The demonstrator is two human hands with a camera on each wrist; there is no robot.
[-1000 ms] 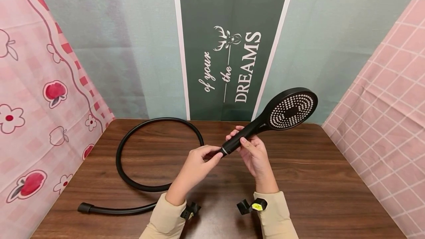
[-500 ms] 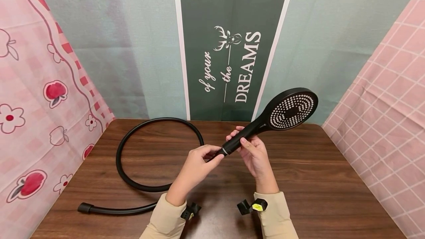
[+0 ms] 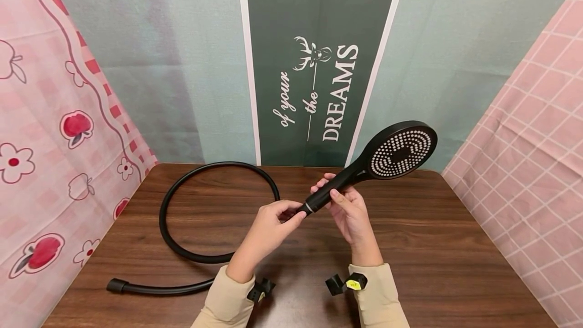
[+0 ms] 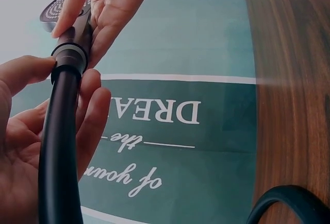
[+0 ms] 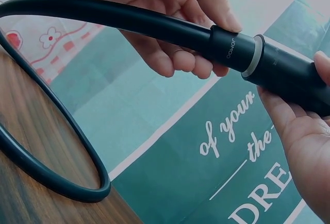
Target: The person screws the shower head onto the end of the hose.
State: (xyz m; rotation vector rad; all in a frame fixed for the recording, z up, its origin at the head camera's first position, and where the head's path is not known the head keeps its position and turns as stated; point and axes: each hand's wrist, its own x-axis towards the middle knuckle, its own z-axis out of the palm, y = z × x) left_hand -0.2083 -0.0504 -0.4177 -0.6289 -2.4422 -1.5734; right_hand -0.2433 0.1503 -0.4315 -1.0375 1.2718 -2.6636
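Observation:
A black handheld shower head (image 3: 401, 150) with pale spray nozzles tilts up to the right above the table. My right hand (image 3: 349, 211) grips its handle (image 3: 331, 191), thumb on the near side. Between thumb and fingers my left hand (image 3: 273, 221) pinches the black hose connector (image 5: 229, 46) at the handle's lower end. In the right wrist view, a light ring (image 5: 252, 56) shows between connector and handle, which are lined up. The black shower hose (image 4: 59, 147) runs back from the connector over the left palm.
On the brown wooden table (image 3: 432, 247) the hose makes a wide loop (image 3: 163, 216) at the left. Its other end fitting (image 3: 117, 285) lies near the front left. A printed cloth backdrop (image 3: 214, 65) stands behind, with pink cloths at both sides.
My left thumb and fingers have shifted slightly on the connector, baring a little more of it half a second ago. The right hand and shower head have stayed nearly still.

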